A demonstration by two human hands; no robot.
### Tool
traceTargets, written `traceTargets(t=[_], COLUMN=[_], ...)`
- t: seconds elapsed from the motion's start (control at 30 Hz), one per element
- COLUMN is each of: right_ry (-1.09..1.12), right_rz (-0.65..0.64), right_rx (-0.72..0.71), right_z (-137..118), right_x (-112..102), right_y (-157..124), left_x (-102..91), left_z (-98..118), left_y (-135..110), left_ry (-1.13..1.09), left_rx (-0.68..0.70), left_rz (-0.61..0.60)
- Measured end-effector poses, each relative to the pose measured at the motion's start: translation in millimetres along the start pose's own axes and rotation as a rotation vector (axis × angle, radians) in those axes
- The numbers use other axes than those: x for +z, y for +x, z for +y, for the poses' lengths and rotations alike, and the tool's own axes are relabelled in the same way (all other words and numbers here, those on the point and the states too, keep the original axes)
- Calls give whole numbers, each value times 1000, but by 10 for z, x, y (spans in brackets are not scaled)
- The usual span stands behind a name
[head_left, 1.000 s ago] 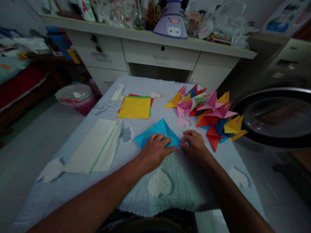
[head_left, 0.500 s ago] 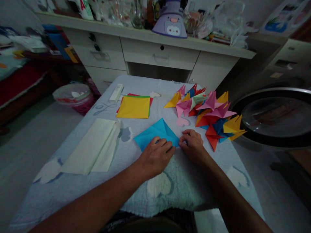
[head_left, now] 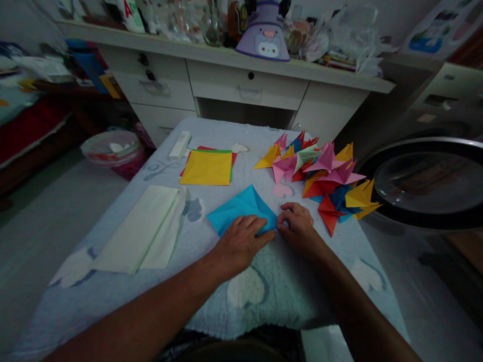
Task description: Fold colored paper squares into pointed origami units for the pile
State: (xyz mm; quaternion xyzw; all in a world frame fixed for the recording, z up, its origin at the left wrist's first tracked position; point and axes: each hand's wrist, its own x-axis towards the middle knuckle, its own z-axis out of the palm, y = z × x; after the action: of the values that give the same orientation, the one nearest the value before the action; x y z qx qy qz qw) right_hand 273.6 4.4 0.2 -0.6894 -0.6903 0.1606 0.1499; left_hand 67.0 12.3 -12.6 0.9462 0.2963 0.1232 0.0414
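A folded sheet of blue origami paper (head_left: 236, 206) lies on the cloth-covered table in front of me. My left hand (head_left: 241, 239) rests palm down on its near edge, fingers stretched over the paper and thumb out to the right. Part of the sheet is hidden under that hand. At the sheet's right corner, my right hand (head_left: 296, 223) has thumb and forefinger pinched together on the paper. Folded paper cranes (head_left: 328, 171) in pink, red, yellow, blue and orange lie in a heap beyond my right hand.
A stack of square coloured paper (head_left: 207, 167), yellow on top, lies behind the blue sheet. Left of it are a small white box (head_left: 180, 146) and a folded pale cloth or paper (head_left: 138, 226). A washing machine door (head_left: 422, 183) stands at the right, a lined bin (head_left: 113, 151) at the left.
My left hand's fingers have flattened a little and its thumb has moved out to the right along the paper's near edge. My right hand stays at the corner.
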Motion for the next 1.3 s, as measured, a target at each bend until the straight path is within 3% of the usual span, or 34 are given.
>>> traceTargets(t=[0.33,0.7,1.3], right_ry=[-84,-178,-33], right_rz=[-70,-42,36], right_rx=[53,38,-13], right_z=[-116,-159,23], right_x=[-77,-51,33], right_y=[56,90,-7], left_x=[7,-6,-39], left_z=[0,1,23], left_y=[14,21,30], left_ry=[12,-20,12], left_rx=[-23,-34,-25], left_rz=[-36,-44,-82])
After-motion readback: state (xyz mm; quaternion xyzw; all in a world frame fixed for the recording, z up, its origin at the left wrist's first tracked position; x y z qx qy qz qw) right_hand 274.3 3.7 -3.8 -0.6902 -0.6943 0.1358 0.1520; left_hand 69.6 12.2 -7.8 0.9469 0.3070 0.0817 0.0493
